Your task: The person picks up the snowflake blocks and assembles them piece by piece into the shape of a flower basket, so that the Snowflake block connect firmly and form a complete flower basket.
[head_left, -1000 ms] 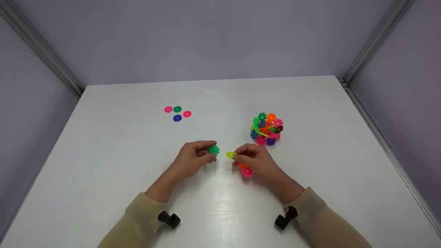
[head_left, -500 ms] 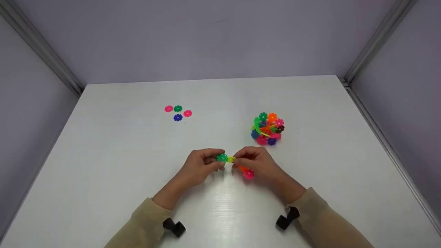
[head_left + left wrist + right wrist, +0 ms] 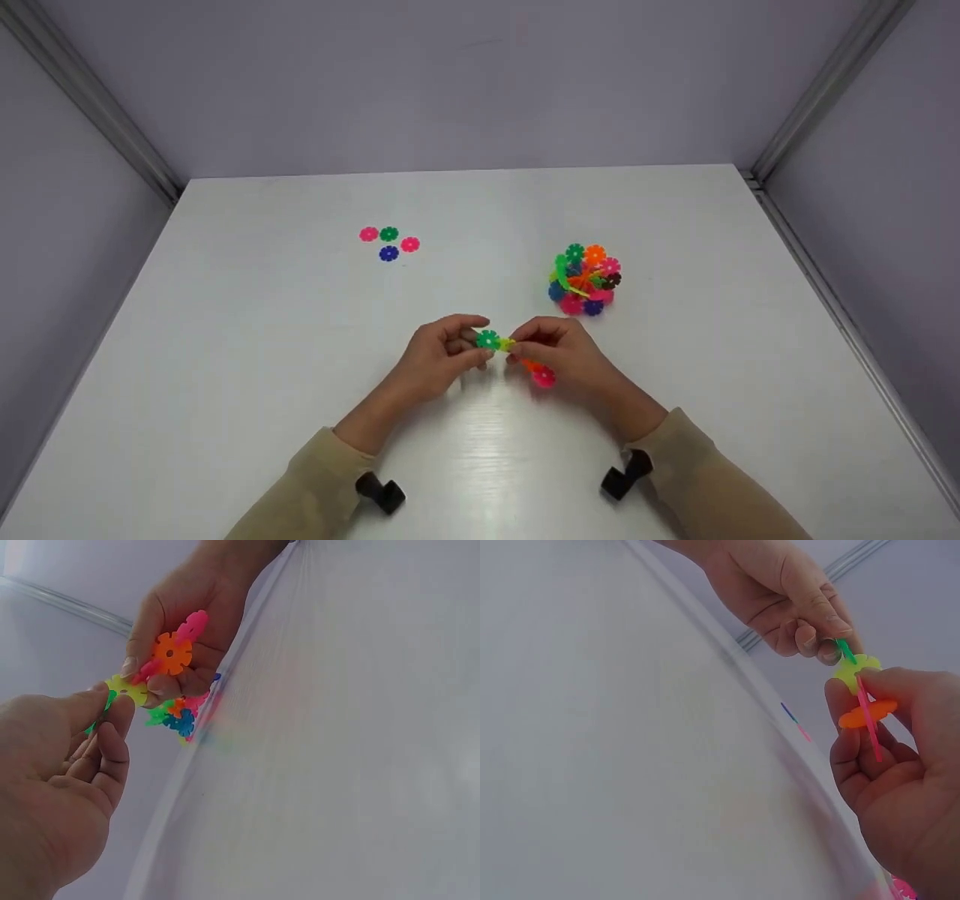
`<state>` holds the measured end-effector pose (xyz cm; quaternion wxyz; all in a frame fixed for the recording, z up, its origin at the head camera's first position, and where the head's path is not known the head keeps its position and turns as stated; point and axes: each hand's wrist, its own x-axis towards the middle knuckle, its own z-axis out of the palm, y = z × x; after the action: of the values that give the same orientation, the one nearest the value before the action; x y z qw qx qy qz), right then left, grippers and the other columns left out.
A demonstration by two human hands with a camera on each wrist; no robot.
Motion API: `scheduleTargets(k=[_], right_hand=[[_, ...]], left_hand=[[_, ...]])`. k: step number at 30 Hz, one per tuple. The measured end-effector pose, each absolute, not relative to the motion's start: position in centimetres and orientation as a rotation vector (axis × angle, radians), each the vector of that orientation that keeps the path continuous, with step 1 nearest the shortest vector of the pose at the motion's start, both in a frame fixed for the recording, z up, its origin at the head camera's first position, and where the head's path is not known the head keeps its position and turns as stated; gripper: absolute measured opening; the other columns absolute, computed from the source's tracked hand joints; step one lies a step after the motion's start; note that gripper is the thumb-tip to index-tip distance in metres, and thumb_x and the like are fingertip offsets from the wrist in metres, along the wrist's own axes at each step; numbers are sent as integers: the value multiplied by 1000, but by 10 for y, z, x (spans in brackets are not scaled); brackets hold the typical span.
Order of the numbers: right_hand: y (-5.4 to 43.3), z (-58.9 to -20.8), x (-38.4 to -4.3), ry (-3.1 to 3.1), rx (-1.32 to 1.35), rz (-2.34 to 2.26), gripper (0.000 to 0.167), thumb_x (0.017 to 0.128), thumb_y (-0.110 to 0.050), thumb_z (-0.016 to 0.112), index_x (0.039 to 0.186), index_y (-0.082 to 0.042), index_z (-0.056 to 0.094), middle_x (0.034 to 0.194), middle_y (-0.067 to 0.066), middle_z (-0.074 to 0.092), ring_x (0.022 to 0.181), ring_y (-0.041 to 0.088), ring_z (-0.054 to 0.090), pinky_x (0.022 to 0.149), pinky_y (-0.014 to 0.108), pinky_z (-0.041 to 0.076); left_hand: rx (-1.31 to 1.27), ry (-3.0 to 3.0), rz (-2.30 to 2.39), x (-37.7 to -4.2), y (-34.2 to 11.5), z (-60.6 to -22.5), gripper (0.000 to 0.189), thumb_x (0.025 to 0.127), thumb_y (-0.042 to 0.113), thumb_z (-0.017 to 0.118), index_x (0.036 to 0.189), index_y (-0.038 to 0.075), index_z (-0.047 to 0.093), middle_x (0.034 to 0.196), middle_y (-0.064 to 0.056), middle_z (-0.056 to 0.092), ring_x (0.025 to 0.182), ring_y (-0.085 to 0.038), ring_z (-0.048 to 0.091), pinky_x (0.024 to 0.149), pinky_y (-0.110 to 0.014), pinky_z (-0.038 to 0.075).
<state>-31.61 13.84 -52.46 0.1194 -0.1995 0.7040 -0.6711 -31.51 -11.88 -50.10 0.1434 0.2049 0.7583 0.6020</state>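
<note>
My left hand [image 3: 439, 358] pinches a green snowflake disc [image 3: 487, 340] near its edge, the thumb at its lower side. That disc meets a yellow snowflake disc [image 3: 506, 344] edge to edge, the two at an angle in the right wrist view. My right hand [image 3: 566, 354] holds a short chain between thumb and fingers, gripping where the yellow disc joins a pink one. Below those fingertips hang an orange disc [image 3: 172, 653] and a pink disc [image 3: 544, 376] at the chain's end. Both hands are above the white table, close together.
A ball-shaped cluster of joined multicoloured discs [image 3: 585, 281] stands beyond the right hand. Farther left lie loose discs: a blue one [image 3: 388, 253], a green one [image 3: 388, 234] and two pink ones. Walls enclose the table [image 3: 262, 315] at the back and sides.
My left hand has moved right, bringing the green disc from apart to against the yellow one. Its index finger has since lifted a little. The right hand has hardly moved.
</note>
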Motion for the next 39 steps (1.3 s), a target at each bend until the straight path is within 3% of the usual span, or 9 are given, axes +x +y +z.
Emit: scheduleTargets(k=[5, 10, 17, 22, 30, 35, 39], right_hand=[[138, -525, -315, 2016, -510, -2001, 25, 105, -11, 68, 123, 5, 69, 116, 18, 72, 106, 29, 71, 93, 30, 59], [135, -522, -313, 1911, -459, -2022, 31, 106, -12, 65, 133, 2, 67, 128, 16, 68, 119, 31, 64, 100, 32, 57], [134, -521, -312, 2002, -423, -1957, 24, 105, -12, 67, 127, -6, 75, 125, 13, 71, 118, 33, 65, 95, 31, 58], [135, -521, -313, 2062, -331, -1960, 21, 104, -16, 69, 123, -10, 78, 122, 12, 72, 113, 32, 65, 86, 26, 58], [137, -522, -312, 2058, -277, -1991, 19, 104, -15, 69, 120, -11, 79, 119, 13, 72, 109, 31, 66, 85, 26, 58], [139, -524, -311, 2061, -282, -1998, 19, 103, -16, 71, 120, -10, 79, 118, 14, 72, 107, 31, 66, 85, 26, 59], [139, -525, -310, 2044, -293, -2015, 20, 103, -16, 71, 120, -9, 79, 117, 15, 72, 104, 31, 68, 85, 27, 59]], left_hand=[[591, 2214, 1732, -316, -120, -501, 32, 100, 16, 77, 130, 6, 73, 99, -5, 74, 87, -23, 73, 77, -25, 60], [602, 2179, 1717, -315, -120, -501, 35, 101, 17, 75, 134, 6, 71, 102, -8, 74, 89, -24, 72, 82, -26, 60], [600, 2240, 1684, -323, -129, -498, 43, 101, 16, 75, 141, 0, 66, 101, -6, 71, 88, -24, 72, 77, -23, 59], [525, 2449, 1637, -353, -159, -492, 42, 101, 16, 75, 140, 2, 67, 102, -7, 70, 90, -23, 70, 71, -22, 54], [160, 2724, 1386, -423, -217, -487, 47, 104, 21, 71, 148, 9, 60, 126, -10, 63, 117, -27, 58, 92, -32, 56], [76, 2663, 1326, -445, -229, -493, 53, 104, 21, 71, 154, 14, 55, 141, -11, 55, 127, -29, 54, 107, -41, 51], [93, 2673, 1267, -455, -230, -499, 55, 104, 20, 71, 156, 14, 53, 144, -13, 53, 129, -31, 51, 111, -45, 46]])
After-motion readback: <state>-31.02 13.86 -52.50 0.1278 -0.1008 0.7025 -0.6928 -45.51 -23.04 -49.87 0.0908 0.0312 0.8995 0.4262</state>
